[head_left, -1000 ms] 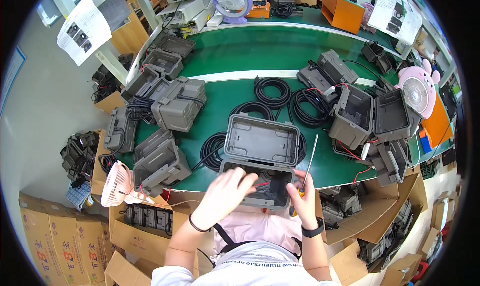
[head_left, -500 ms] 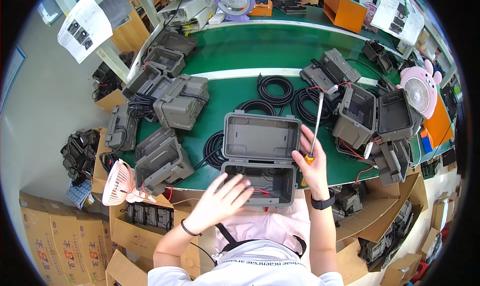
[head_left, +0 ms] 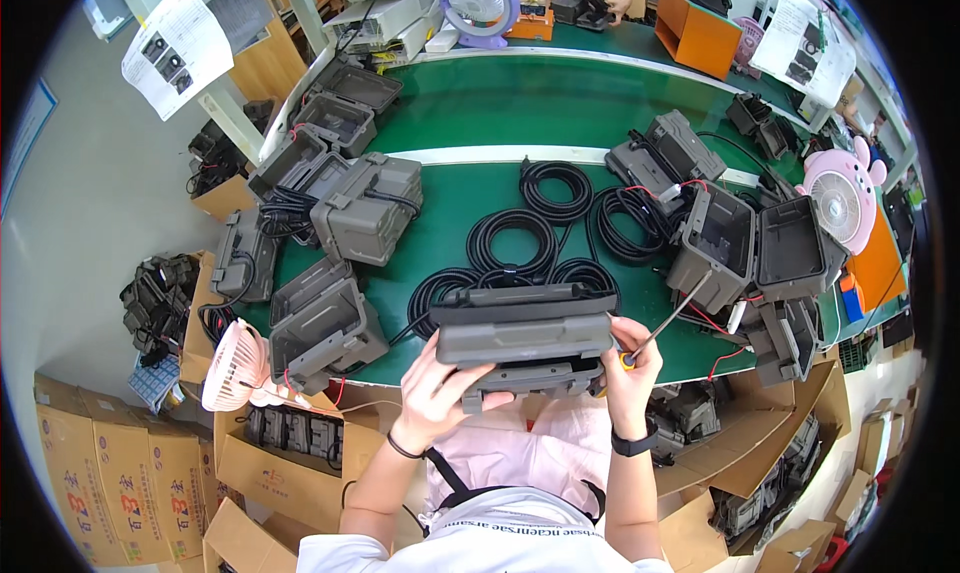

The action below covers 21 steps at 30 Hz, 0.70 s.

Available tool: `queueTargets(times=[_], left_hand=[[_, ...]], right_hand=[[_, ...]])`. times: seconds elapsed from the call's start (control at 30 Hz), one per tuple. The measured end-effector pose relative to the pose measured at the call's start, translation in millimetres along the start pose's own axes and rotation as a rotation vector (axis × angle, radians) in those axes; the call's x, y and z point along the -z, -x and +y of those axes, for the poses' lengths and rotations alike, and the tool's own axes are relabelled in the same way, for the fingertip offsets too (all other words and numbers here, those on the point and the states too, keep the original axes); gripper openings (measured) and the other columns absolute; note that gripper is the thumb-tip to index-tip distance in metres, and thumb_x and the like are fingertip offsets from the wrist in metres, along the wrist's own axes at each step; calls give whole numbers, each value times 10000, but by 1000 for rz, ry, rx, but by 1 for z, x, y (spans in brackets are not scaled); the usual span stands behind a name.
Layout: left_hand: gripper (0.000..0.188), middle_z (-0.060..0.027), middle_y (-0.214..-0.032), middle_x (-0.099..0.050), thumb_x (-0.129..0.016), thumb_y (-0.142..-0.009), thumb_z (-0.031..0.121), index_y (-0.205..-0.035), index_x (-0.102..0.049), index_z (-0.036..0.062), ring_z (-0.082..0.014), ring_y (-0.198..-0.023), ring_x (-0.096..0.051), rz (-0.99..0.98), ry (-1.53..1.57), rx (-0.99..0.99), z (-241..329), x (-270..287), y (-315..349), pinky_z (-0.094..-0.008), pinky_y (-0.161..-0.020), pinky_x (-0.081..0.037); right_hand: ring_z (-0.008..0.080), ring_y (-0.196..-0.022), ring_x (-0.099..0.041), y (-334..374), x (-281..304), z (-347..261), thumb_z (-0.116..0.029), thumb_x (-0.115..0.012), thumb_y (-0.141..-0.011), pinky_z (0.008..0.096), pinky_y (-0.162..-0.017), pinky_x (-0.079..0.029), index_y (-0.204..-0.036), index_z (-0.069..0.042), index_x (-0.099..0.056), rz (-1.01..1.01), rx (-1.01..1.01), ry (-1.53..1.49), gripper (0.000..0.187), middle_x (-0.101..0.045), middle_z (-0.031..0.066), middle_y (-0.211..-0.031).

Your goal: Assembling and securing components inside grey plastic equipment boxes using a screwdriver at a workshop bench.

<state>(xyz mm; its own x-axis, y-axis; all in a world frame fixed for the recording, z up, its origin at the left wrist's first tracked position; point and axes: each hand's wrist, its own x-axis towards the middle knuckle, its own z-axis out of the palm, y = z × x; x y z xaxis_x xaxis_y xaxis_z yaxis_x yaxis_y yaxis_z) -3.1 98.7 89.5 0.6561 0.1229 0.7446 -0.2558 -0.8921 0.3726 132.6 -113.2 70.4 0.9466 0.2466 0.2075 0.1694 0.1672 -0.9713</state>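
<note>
A grey plastic hinged box [head_left: 525,341] is lifted off the green table's front edge, its lid nearly folded down over the base. My left hand [head_left: 440,393] grips the box's left front corner from below. My right hand [head_left: 628,368] presses against the box's right end and also holds a screwdriver [head_left: 668,321] with a yellow-orange handle, its shaft pointing up and to the right. Coils of black cable [head_left: 512,241] lie on the table just beyond the box.
Several more grey boxes, open or shut, stand at the left [head_left: 365,208] and right [head_left: 718,243] of the green table [head_left: 560,103]. A small pink fan [head_left: 232,368] sits at the left front, a pink round fan [head_left: 840,198] at the right. Cardboard cartons [head_left: 110,473] stand below.
The box's lid, which stood open, has been swung almost shut and the box lifted and tilted toward me. My left hand went from inside the base to under its left corner.
</note>
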Motion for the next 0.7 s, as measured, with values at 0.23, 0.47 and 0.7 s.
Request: queueTargets(times=[0.23,0.47,0.7], left_hand=[[715,-108,-1226,-390,-952,-544,265,-1074,-506,86,-251,-1057,-538,359,172,388,3,-21,0,-288,-693,-546],[505,-138,-1335,-354,-906,-615,116,-952,-539,39,-345,-1190,-531,251,137,389,0,-21,-9,-392,-864,-538],[705,-175,-1430,-304,-893,-613,98,-1204,-511,121,-384,-1355,-347,190,269,352,9,-19,-8,-485,-1069,-384]], right_hand=[[155,-1114,-615,4,2,-10,-344,-875,-684,196,-724,-444,-1323,26,-518,-153,56,144,820,-628,124,-1273],[330,-1216,-571,6,-12,-11,-193,-925,-557,388,-1028,-430,-1226,-31,-602,-134,267,513,761,-585,222,-1299],[329,-1167,-593,5,-16,-14,-197,-900,-606,407,-995,-448,-1161,-19,-644,-97,321,494,636,-647,143,-1225]])
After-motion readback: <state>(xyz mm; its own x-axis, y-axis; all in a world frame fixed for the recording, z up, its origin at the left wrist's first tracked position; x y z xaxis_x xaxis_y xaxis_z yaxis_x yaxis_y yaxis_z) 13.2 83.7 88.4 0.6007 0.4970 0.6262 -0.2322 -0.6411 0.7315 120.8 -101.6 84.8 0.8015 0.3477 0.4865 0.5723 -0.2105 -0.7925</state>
